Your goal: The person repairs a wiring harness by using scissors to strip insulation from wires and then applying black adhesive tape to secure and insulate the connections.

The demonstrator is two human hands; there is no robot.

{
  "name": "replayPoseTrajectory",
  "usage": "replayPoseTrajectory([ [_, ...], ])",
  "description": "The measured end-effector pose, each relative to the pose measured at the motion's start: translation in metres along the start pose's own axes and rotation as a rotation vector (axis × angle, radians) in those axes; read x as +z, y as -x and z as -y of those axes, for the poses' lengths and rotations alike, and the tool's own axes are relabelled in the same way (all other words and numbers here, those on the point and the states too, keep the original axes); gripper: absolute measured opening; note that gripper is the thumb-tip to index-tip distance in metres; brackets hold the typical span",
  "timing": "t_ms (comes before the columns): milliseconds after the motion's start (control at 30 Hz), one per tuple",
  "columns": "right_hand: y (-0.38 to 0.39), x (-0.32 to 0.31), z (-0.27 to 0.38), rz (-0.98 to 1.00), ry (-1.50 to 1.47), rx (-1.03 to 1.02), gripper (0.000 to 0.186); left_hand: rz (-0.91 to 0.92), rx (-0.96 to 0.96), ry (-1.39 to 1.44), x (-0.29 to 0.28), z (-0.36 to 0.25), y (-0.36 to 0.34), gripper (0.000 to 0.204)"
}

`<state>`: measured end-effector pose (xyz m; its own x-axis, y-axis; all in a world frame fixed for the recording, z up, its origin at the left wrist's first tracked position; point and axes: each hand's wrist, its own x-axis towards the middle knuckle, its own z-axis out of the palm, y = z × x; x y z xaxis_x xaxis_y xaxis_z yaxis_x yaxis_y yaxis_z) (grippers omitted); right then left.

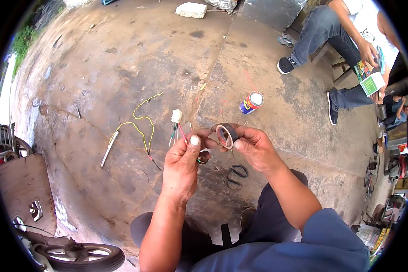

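One connector (177, 116), wires (182, 131) toward left hand (182, 161)

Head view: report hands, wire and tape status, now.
Left hand pinching red wire from white connector. Right hand gripping black tape roll. Scissors on floor, apart from both hands.

The left hand (180, 165) covers the lower stretch of the red wire (182, 131). The rim cuts off the seated person (321, 27) at upper right and the wheeled vehicle (27, 181) at left; small items (369, 181) at far right are too tiny to identify.
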<state>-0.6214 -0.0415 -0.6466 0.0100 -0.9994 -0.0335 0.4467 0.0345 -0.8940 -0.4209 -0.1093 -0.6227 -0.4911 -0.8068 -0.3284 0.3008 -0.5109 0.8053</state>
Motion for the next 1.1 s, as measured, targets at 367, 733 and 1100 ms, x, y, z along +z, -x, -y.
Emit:
replayPoseTrajectory([
  [367,-0.013,-0.010,-0.009,0.157,-0.477,-0.085,0.029,-0.132,-0.040,0.030,0.007,-0.006,0.001,0.019],
  [733,-0.005,0.004,-0.012,-0.027,-0.520,0.070,0.026,0.002,0.012,-0.087,0.015,0.003,0.001,0.016],
  [1100,-0.006,-0.008,-0.018,-0.083,-0.344,0.277,0.042,0.066,-0.041,-0.108,0.018,0.008,-0.002,0.014],
])
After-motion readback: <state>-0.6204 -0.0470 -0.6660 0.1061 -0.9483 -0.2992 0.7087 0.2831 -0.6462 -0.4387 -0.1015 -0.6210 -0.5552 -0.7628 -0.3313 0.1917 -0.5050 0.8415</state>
